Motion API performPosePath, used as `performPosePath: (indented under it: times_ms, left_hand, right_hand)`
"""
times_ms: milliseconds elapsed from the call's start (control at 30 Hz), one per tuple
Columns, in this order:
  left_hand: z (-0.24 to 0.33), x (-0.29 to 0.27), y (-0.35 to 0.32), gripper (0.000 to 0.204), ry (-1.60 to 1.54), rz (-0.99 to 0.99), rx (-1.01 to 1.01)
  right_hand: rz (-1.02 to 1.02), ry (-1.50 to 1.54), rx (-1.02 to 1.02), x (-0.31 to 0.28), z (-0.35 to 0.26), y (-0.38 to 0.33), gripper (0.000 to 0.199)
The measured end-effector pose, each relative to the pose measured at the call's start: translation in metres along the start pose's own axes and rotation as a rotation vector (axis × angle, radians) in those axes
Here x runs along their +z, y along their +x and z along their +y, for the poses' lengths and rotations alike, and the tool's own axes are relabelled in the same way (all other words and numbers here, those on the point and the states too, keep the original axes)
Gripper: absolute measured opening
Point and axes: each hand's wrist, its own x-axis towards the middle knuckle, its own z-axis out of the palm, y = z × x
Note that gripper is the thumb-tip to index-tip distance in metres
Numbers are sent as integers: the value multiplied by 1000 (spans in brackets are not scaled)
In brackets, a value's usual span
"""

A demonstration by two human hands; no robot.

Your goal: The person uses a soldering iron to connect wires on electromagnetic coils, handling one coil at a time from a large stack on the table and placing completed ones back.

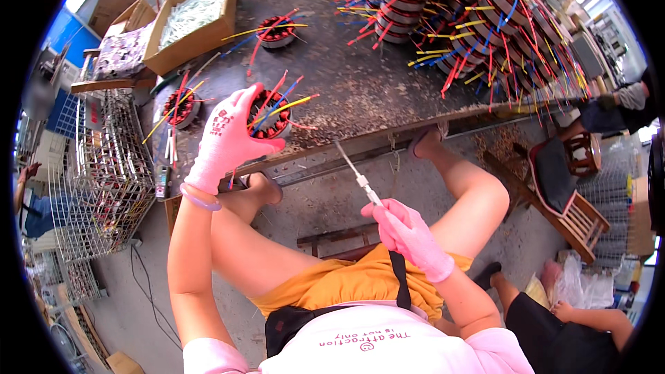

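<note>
My left hand [225,140], in a pink glove, grips a round motor stator [270,115] with copper windings and red, yellow and blue lead wires sticking out, at the near edge of the dark workbench [346,90]. My right hand [409,232], also gloved in pink, holds a thin pointed tool with a white handle [357,174] above my lap, its tip pointing up toward the bench edge, apart from the stator.
Two more stators [181,106] [277,31] lie on the bench. A large heap of wired stators [478,14] fills the far right. A cardboard box of white sleeves [194,17] stands at the back left, a wire basket [104,166] at the left. Another person [575,325] sits at lower right beside a wooden chair [568,194].
</note>
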Motion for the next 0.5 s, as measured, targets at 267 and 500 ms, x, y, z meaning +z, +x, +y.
performPosePath:
  times_ms: [267, 500]
  left_hand:
    - [-5, 24, -2, 91, -15, -35, 30]
    - [-7, 21, 2, 89, -71, -57, 42]
  right_hand:
    - [38, -13, 81, -4, 18, 6, 29]
    - [42, -10, 130, 0, 18, 17, 27]
